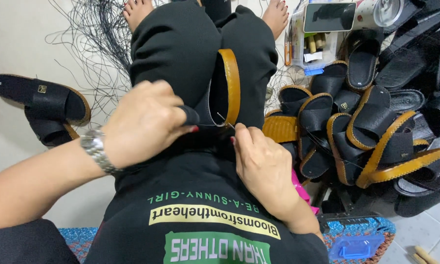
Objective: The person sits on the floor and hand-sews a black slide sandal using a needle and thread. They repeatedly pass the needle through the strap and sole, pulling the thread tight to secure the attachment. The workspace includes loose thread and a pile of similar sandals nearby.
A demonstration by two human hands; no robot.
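Head view: clear plastic box (pixel 311 49) of small tools (pixel 313 43)

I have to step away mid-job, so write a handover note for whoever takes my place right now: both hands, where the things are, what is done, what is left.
Left hand: grips the black strap of the sandal, which stands on edge on the lap.
Right hand: pinches a needle at the sandal's tan rim, with thread running from it.
Things: pile of sandals on the right; a pair of sandals on the floor on the left; loose black thread by the feet; a clear box of supplies ahead.
Done: cannot tell how much of the rim is stitched.
Left: the stitch in hand is unfinished.
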